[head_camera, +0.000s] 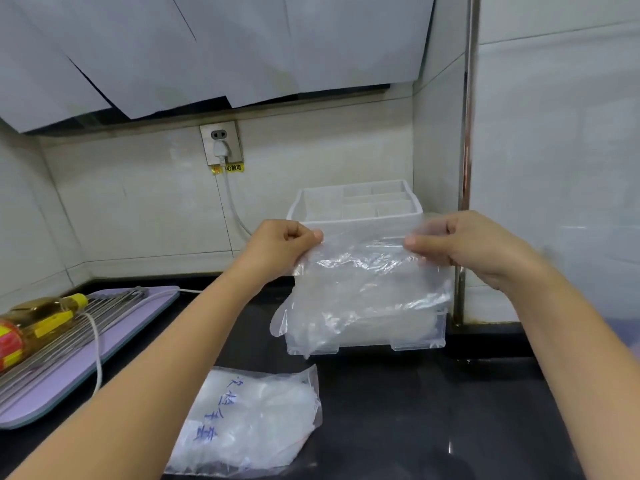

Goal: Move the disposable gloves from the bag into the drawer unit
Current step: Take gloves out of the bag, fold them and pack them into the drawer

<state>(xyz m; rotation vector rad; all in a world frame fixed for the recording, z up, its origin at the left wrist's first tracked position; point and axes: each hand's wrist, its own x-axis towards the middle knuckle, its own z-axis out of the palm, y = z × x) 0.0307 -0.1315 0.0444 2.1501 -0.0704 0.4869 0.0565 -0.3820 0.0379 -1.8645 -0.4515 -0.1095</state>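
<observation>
Our left hand [282,244] pinches the top left corner of the clear disposable gloves [363,289], and our right hand [464,240] pinches the top right. The gloves hang stretched between both hands, in front of the drawer unit [360,218] at 12 o'clock. Bag [249,420] lies on the black counter [415,410] at 6 o'clock, more gloves inside.

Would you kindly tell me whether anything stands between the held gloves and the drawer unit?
Nothing visible does. The left hand and right hand pinch the gloves by their top edge right in front of the drawer unit. The bag lies on the counter nearer the person. Whether a drawer is open cannot be told.
</observation>
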